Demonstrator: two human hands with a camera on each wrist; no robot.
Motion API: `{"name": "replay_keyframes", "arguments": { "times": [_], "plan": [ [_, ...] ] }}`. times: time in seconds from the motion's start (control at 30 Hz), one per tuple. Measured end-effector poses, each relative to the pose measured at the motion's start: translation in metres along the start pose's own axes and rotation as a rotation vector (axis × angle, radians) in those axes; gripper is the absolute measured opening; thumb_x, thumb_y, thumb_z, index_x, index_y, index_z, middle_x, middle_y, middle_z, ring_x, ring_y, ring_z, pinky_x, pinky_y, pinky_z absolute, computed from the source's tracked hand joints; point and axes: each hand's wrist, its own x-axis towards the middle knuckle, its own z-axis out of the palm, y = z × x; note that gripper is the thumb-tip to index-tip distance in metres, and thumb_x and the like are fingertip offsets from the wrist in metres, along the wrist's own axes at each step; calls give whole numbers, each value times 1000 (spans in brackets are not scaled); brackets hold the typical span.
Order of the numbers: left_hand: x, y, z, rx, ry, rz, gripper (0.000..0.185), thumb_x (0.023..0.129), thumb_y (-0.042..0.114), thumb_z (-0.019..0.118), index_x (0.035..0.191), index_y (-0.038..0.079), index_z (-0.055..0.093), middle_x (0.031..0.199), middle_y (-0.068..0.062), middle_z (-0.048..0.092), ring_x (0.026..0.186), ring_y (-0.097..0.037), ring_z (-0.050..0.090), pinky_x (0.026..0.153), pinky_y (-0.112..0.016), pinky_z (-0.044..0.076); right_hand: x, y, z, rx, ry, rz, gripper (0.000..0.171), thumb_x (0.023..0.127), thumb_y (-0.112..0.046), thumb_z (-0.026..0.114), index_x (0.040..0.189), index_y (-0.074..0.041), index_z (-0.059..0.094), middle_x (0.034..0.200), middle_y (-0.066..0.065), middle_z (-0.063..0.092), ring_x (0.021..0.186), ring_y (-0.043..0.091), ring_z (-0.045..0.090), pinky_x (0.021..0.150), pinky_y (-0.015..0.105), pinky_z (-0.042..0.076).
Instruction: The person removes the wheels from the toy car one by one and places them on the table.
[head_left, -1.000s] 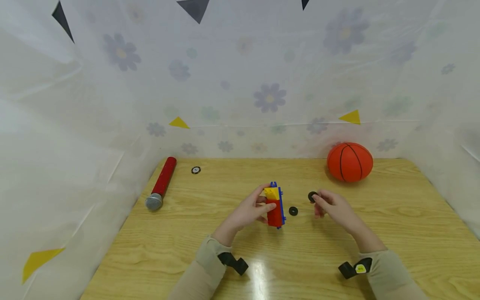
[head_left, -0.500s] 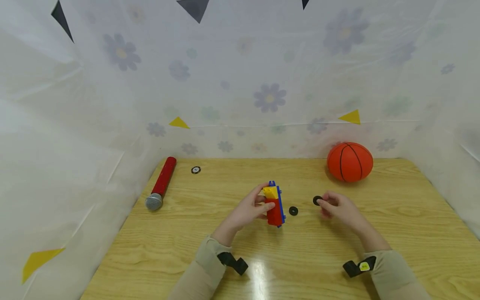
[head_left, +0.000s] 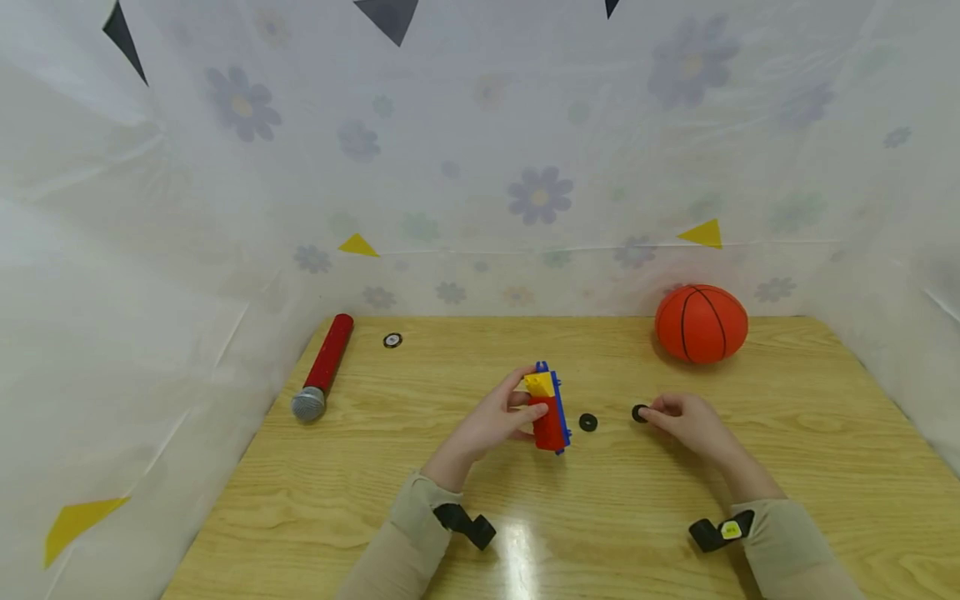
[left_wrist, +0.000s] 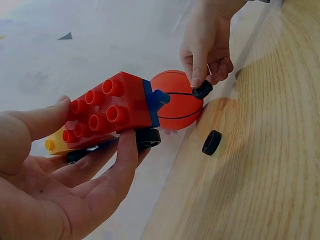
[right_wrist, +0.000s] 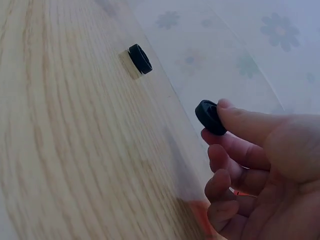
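left hand [head_left: 495, 421] grips red-blue-yellow brick car [head_left: 549, 408] mid-desk [head_left: 375, 500]. right hand [head_left: 686, 421] pinches black wheel [head_left: 639, 413] right of car. second wheel [head_left: 588, 422] lies between. basketball [head_left: 701, 323] far right.

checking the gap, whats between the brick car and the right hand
A loose black wheel lies on the table between the brick car and the right hand, plain in the head view.

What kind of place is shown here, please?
Probably a play corner: a wooden table walled by flowered sheeting, with a toy brick car, an orange ball and a toy microphone.
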Motion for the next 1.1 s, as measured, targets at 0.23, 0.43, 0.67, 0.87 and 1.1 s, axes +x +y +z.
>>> {"name": "replay_keyframes", "arguments": {
  "times": [0.23,0.43,0.67,0.87,1.1],
  "plan": [
    [1,0,-2,-18,-9,7,63,101,14,57,156,23,27,140,-23,54,122,-40,59,87,-54,57,0,0,0,-43,-43,18,26,93,-31,69,88,-5,69,68,0,59,61,12,50,55,24,41],
    [0,1,-3,-15,0,1,62,101,14,57,155,26,29,139,-22,54,121,-39,59,86,-51,59,1,0,1,-69,-43,28,25,91,-31,72,87,-6,71,68,-1,60,62,14,52,55,25,42],
    [-1,0,-4,-1,-4,2,62,101,14,57,155,23,28,139,-23,54,121,-40,60,86,-52,59,5,3,3,-131,-30,15,27,89,-36,74,84,-9,73,73,-2,61,67,13,50,59,27,40],
    [0,1,-5,-2,-14,10,61,102,13,56,155,23,28,138,-24,55,120,-39,60,85,-50,59,6,1,4,-158,-25,22,29,87,-38,75,81,-9,73,72,-2,61,67,13,49,60,28,40],
    [-2,4,-2,7,-8,-3,61,101,14,57,155,22,28,140,-24,53,122,-40,59,88,-53,58,4,1,4,-172,-9,39,30,86,-37,76,83,-8,73,71,-1,62,66,13,49,61,29,40]
  ]
}}
